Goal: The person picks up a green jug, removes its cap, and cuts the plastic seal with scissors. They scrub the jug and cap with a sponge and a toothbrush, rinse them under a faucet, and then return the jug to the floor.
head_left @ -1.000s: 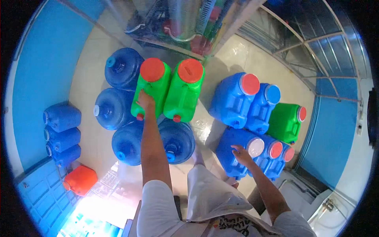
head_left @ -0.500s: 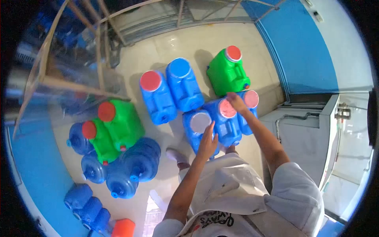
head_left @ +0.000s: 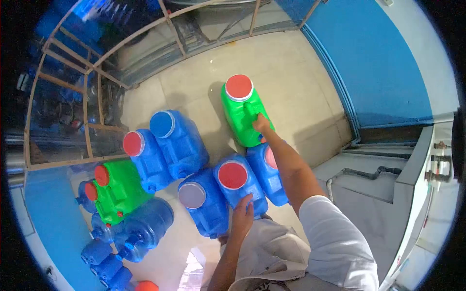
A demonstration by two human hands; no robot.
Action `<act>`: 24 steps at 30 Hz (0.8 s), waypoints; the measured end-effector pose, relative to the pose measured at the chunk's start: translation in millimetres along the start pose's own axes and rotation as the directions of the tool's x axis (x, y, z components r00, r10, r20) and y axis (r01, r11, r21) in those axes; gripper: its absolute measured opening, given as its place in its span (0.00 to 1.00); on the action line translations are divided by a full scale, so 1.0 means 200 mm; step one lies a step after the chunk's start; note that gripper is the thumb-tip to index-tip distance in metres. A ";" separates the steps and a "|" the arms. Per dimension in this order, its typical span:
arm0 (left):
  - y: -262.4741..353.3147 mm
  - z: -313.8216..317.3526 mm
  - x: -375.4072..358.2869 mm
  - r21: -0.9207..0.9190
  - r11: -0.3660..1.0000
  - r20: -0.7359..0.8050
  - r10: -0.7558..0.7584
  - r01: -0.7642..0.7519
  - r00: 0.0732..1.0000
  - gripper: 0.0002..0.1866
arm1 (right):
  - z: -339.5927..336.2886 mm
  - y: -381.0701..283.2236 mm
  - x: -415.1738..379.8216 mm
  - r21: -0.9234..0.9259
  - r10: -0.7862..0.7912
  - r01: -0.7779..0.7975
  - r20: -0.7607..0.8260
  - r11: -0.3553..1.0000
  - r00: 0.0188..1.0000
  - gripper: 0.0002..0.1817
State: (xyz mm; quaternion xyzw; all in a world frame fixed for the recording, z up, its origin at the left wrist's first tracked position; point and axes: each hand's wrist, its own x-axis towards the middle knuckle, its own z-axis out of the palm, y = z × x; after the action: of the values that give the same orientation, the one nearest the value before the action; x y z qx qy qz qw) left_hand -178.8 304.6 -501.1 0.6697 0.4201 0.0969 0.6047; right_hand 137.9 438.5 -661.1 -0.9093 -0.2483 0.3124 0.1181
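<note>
My right hand (head_left: 262,124) is closed round the handle of the upright green jug (head_left: 241,116), which has a red lid. My left hand (head_left: 242,217) has its fingers apart beside the red-lidded blue jug (head_left: 252,186), near its front. To the left of that stands a blue jug with a pale lid (head_left: 208,213), and to the right a blue jug (head_left: 262,169) is partly hidden by my right forearm. Further left are a blue jug with a blue lid (head_left: 187,145) and one with a red lid (head_left: 151,162).
Two green jugs (head_left: 126,186) with red caps rest over round blue bottles (head_left: 154,218) at the left. Small blue containers (head_left: 97,252) and a red one (head_left: 146,286) lie lower left. A framed glass partition (head_left: 145,26) spans the back; a pipe-fitted white unit (head_left: 359,189) stands right.
My right hand has moved forward from the blue jugs' lids and taken hold of the green jug's handle. My left hand has shifted to the middle blue jug. The view has turned and moved closer.
</note>
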 end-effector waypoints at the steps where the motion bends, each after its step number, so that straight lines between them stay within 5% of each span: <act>1: 0.09 0.01 0.01 0.019 1.000 0.002 0.014 -0.014 1.000 0.14 | -0.01 0.00 -0.02 0.018 -0.039 0.039 -0.043 0.999 0.998 0.26; 6: 0.40 0.00 0.04 0.125 0.980 -0.045 0.162 -0.156 0.986 0.14 | -0.40 -0.16 -0.31 0.150 -0.195 0.273 -0.396 0.950 0.897 0.18; 11: 0.94 -0.15 0.17 0.188 0.956 -0.252 0.269 -0.226 0.930 0.16 | -0.98 -0.34 -0.98 0.370 -0.160 0.331 -0.423 0.868 0.892 0.23; 12: 1.07 -0.16 0.23 -0.037 0.953 -0.305 0.275 -0.299 0.912 0.17 | -1.10 -0.37 -1.20 0.381 -0.166 0.319 -0.383 0.868 0.909 0.25; 13: 1.20 -0.19 0.27 -0.123 0.944 -0.239 0.270 -0.305 0.933 0.17 | -1.17 -0.38 -1.41 0.393 -0.167 0.302 -0.340 0.869 0.925 0.28; 15: 1.54 -0.23 0.27 -0.349 0.933 0.031 0.103 -0.086 0.994 0.14 | -1.17 -0.38 -1.77 0.317 -0.282 0.528 -0.575 0.788 0.768 0.25; 18: 1.87 -0.23 0.09 -0.416 0.899 0.073 0.182 -0.136 0.981 0.09 | -1.42 -0.33 -2.24 0.199 -0.373 0.638 -0.669 0.744 0.643 0.21; 20: 2.06 -0.28 -0.06 -0.390 0.911 0.165 0.215 -0.137 0.963 0.10 | -1.67 -0.19 -2.41 0.540 -0.566 0.809 -0.602 0.231 0.563 0.17; 24: 2.51 -0.30 -0.59 -0.267 0.952 0.426 0.254 -0.147 0.868 0.10 | -2.00 0.34 -2.64 0.439 -0.277 0.789 -0.767 0.430 0.578 0.15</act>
State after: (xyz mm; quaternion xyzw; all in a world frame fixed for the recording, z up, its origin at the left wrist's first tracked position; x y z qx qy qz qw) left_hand -68.1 310.6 5.5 0.6406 0.1805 0.0472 0.7448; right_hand 54.3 79.5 -107.6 -0.6796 -0.3376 0.0262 0.6508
